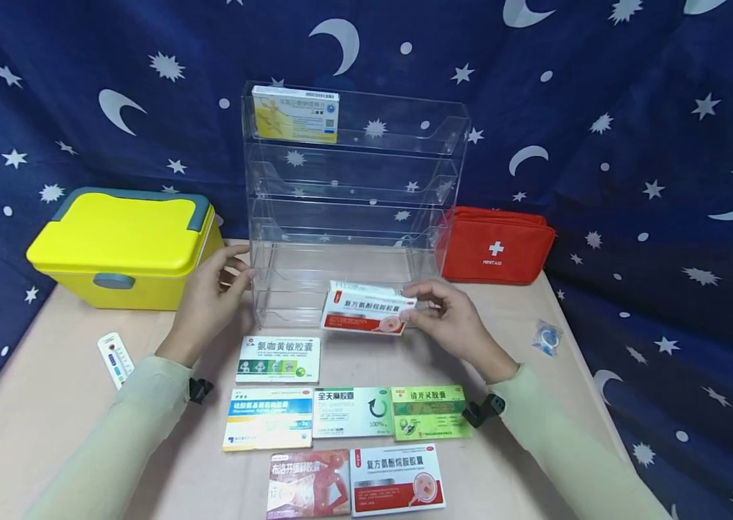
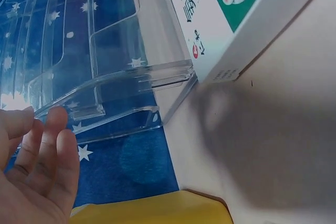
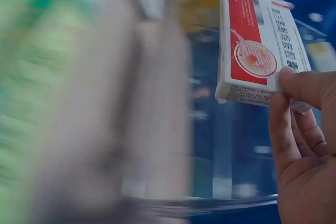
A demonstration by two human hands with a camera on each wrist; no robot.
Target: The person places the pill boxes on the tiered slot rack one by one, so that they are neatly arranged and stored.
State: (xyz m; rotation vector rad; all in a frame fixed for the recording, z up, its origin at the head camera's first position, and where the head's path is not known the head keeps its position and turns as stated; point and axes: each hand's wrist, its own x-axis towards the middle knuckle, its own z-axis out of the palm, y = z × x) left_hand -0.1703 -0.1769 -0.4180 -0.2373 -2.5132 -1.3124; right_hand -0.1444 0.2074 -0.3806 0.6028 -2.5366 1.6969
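Note:
My right hand pinches a white and red medicine box by its right end, thumb in front. The box is held tilted before the lowest tier of a clear plastic display rack. My left hand grips the rack's left side edge between thumb and fingers; the left wrist view shows the fingertips at that edge. In the top tier stands a yellow and white medicine box. Just in front of the rack lies a white and green medicine box.
Blue-white, white-green, bright green, pink and another white-red box lie in front. A yellow case stands left, a red first-aid pouch right. A thermometer card and small blue item lie outward.

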